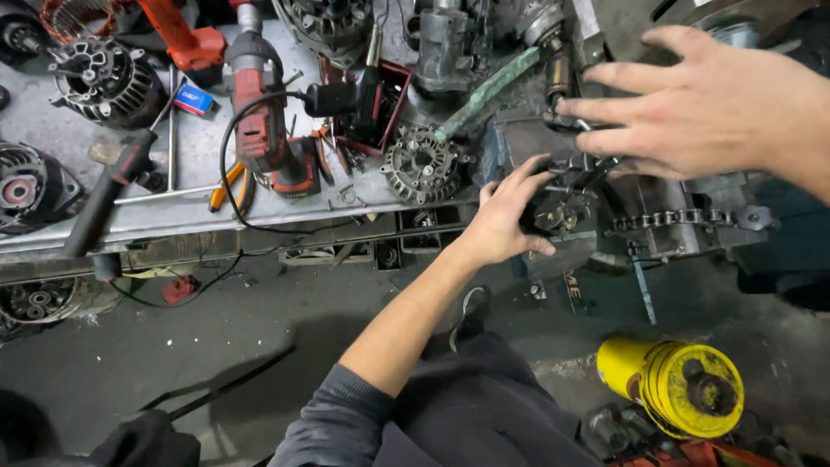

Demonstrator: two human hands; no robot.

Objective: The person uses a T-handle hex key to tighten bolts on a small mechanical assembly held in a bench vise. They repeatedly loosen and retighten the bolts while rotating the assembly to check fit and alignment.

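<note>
The left hand (506, 220) covered much of the dark metal part (558, 207) it gripped, so the part's shape could not be made out. The right hand (700, 108) was cut off at the wrist by the right edge, and its fingertips hid whatever they touched on the vise (553, 147). Along the left edge of the counter (52, 229), two alternators (26, 186) were only partly shown. The yellow cylinder (683, 385) on the floor hid the clutter behind it, and the red tool below it ran off the bottom edge.
</note>
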